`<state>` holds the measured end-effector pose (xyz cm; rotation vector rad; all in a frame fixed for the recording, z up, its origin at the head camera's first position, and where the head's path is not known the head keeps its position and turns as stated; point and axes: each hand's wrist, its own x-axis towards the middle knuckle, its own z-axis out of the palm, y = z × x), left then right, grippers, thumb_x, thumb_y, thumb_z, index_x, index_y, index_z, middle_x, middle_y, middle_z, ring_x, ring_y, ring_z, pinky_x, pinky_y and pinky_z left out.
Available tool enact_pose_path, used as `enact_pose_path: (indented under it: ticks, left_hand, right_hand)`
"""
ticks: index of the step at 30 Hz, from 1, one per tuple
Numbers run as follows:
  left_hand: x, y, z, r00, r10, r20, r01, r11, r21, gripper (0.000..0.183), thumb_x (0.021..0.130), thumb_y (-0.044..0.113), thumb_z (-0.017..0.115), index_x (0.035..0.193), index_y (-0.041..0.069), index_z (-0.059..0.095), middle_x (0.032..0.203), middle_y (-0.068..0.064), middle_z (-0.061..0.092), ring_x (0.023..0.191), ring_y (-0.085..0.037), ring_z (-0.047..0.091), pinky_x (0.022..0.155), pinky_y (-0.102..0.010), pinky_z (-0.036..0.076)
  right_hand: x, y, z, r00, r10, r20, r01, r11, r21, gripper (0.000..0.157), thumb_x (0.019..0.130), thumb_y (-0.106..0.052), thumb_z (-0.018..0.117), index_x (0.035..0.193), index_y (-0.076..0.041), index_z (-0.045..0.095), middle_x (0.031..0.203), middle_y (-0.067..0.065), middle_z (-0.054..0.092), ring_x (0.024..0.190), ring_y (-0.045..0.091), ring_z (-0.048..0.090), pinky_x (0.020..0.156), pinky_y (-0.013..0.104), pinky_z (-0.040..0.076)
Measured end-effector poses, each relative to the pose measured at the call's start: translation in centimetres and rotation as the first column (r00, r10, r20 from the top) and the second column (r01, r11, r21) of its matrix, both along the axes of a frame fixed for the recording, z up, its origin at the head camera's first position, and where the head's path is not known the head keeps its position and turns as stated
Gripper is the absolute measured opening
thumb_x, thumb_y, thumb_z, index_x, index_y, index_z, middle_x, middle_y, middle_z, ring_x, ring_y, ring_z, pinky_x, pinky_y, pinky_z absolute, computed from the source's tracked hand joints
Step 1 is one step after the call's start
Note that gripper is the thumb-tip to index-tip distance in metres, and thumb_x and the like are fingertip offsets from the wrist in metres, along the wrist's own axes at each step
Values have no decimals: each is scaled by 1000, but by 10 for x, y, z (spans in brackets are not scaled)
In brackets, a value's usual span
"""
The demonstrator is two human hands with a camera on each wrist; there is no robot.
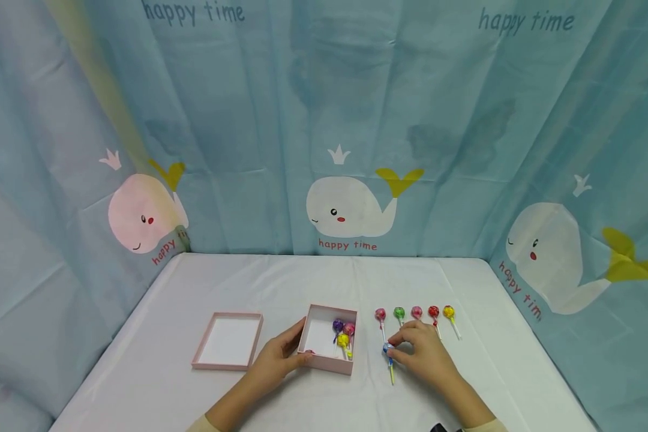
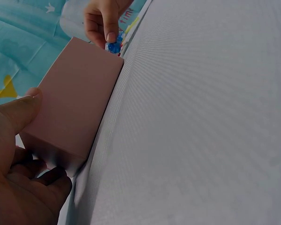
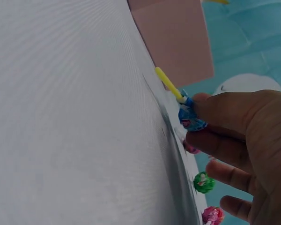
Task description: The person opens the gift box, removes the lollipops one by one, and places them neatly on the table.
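Note:
My left hand [image 1: 272,361] grips the left side of an open pink box [image 1: 330,363], thumb against its near wall. Inside it, toward the right, lie a purple lollipop [image 1: 338,325], a pink lollipop [image 1: 349,329] and a yellow lollipop [image 1: 344,340]. Right of the box, my right hand [image 1: 425,355] pinches a blue lollipop [image 3: 192,120] by its wrapped head between thumb and index finger. The yellow stick [image 3: 167,84] points toward the table's near side. In the left wrist view, the box's outer wall [image 2: 77,93] hides the contents.
A shallow pink box lid [image 1: 229,340] lies left of the box. Beyond my right hand runs a row of lollipops, among them a green one [image 1: 399,312], a red one [image 1: 434,311] and a yellow one [image 1: 449,311]. Printed curtains [image 1: 248,204] surround the white table [image 1: 156,384].

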<state>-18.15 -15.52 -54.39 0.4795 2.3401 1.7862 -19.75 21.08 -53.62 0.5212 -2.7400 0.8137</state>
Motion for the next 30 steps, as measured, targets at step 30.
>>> enact_pose_path:
  ticks: [30]
  left_hand:
    - [15, 12, 10, 994, 108, 5, -108, 993, 50, 81, 90, 18, 80, 157, 4, 38, 162, -16, 38, 150, -34, 34, 120, -38, 31]
  right_hand:
    - [-1, 3, -9, 990, 86, -114, -83, 996, 29, 27, 75, -26, 93, 97, -29, 78, 95, -26, 69, 106, 10, 61, 101, 48, 46]
